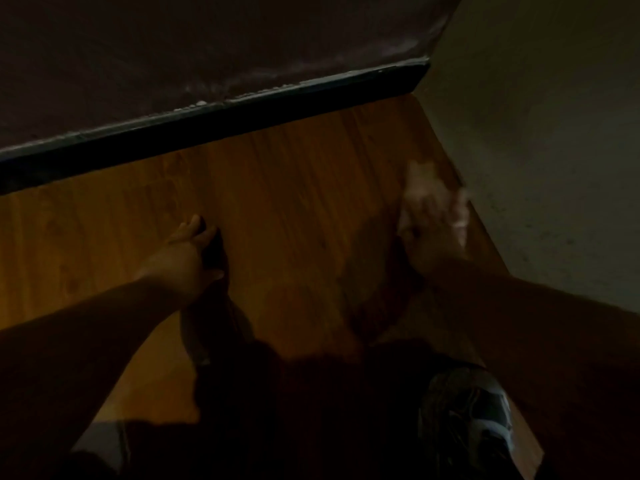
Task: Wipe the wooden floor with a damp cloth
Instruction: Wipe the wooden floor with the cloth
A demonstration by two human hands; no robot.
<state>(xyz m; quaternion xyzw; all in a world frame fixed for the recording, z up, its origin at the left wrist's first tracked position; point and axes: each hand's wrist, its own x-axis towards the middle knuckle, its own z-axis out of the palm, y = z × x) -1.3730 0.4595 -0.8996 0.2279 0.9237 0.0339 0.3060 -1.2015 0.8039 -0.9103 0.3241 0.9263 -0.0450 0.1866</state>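
Cloth [427, 188], blurred, lies on wooden floor [294, 202] beside wall [554, 133].

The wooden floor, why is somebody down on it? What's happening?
A person is bending low over the brown wooden floor to wipe it. Their right hand, blurred, is on a pale cloth against the boards beside the grey wall. How its fingers hold the cloth is unclear. The left hand rests on the boards like a prop. A grey shoe shows at the bottom.
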